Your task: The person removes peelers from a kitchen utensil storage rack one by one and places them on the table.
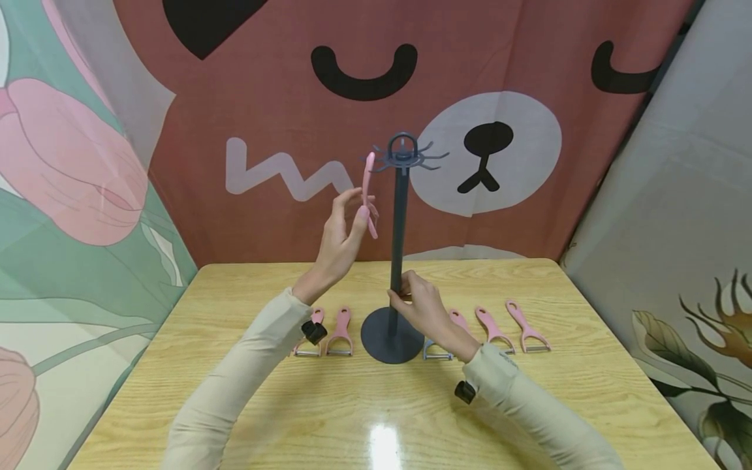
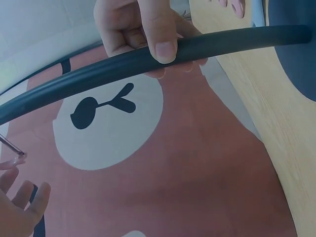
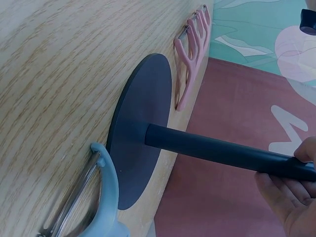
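Note:
Beside the top of a dark stand [image 1: 399,222], my left hand [image 1: 339,235] pinches a pink peeler [image 1: 368,179] between thumb and fingers. The peeler is upright, handle end up, right at the ring of hooks [image 1: 405,158] and overlapping a left hook in the head view. My right hand [image 1: 424,305] grips the lower part of the pole, thumb on the near side. In the left wrist view, the thumb and fingers wrap the pole [image 2: 217,43], and part of the held peeler [image 2: 12,162] shows at the left edge.
Left of the round base [image 1: 382,349] lie pink peelers [image 1: 343,324], partly behind my left arm. To its right, a light blue peeler [image 3: 112,197] lies close by, with more pink peelers [image 1: 519,318] beyond. A printed cloth [image 1: 264,215] hangs behind the wooden table [image 1: 294,405].

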A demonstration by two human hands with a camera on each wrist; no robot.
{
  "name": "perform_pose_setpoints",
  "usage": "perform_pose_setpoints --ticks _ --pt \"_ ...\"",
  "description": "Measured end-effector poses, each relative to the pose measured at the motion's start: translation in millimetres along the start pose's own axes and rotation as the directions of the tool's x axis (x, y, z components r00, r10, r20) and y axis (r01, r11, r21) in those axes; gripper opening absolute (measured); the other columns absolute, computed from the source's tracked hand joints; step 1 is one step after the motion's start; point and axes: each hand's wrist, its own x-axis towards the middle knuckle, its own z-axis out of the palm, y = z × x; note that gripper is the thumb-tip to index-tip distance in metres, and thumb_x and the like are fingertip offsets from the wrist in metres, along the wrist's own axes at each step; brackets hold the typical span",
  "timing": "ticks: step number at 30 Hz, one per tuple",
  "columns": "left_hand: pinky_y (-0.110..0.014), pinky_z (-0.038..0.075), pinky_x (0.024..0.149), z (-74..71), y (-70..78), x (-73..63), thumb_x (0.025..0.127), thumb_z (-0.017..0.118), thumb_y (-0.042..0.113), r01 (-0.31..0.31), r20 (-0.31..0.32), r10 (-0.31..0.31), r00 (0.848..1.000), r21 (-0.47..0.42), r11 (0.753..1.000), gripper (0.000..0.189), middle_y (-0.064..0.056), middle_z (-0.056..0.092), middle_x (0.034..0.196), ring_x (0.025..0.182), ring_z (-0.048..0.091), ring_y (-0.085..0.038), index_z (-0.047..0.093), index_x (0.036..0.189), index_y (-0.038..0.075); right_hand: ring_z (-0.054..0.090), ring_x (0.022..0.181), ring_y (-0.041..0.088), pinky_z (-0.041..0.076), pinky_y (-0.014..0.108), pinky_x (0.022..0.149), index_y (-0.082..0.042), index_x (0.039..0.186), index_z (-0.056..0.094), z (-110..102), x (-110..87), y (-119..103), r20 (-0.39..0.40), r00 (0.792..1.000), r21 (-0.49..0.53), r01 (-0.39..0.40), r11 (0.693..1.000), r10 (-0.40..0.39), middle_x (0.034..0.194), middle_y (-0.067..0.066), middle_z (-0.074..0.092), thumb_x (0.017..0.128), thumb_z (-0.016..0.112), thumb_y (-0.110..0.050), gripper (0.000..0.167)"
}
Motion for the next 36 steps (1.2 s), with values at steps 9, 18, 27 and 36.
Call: perform_pose_setpoints --ticks 9,18,27,36 --pt "-0.045 0.046 0.093 0.3 -1.2 -1.1 0.096 0.044 -0.015 -0.02 -0.015 0.021 1.0 0.009 1.0 0.032 -0.035 0.058 0.108 0.1 0.058 -0.05 0.042 0.128 -0.018 0.068 0.076 0.014 0.057 0.022 0.07 -0.001 0.103 0.059 0.4 -0.5 0.8 -0.001 1.0 0.0 0.002 1.0 -0.002 0.086 0.005 0.065 0.093 0.069 -0.007 0.015" --pt "-0.036 0.052 0.088 2.3 -3.2 -0.6 0.091 0.05 -0.019 -0.107 -0.083 0.114 0.99 0.085 0.991 0.025 -0.031 0.057 0.101 0.091 0.061 -0.038 0.054 0.115 -0.017 0.068 0.076 0.014 0.057 0.023 0.069 -0.001 0.102 0.059 0.8 -0.3 0.6 -0.014 1.0 -0.001 0.008 1.0 -0.008 0.086 0.004 0.065 0.093 0.069 -0.007 0.014" --pt "-0.06 0.05 0.082 1.3 -1.7 2.0 0.086 0.056 -0.018 -0.155 -0.155 0.171 0.973 0.114 0.981 0.023 -0.032 0.065 0.102 0.093 0.063 -0.046 0.058 0.109 -0.019 0.069 0.076 0.015 0.058 0.024 0.069 0.0 0.102 0.06 1.3 -0.6 0.5 -0.018 1.0 0.006 0.012 1.0 -0.012 0.086 0.005 0.066 0.092 0.07 -0.006 0.015" --pt "-0.052 0.052 0.084 1.0 -0.2 2.4 0.086 0.059 -0.017 -0.15 -0.164 0.175 0.971 0.15 0.977 0.026 -0.031 0.064 0.1 0.092 0.063 -0.042 0.061 0.112 -0.019 0.069 0.076 0.014 0.057 0.023 0.07 -0.001 0.103 0.059 1.7 -0.4 2.0 -0.015 1.0 0.005 0.013 1.0 -0.013 0.086 0.005 0.066 0.093 0.069 -0.007 0.015"
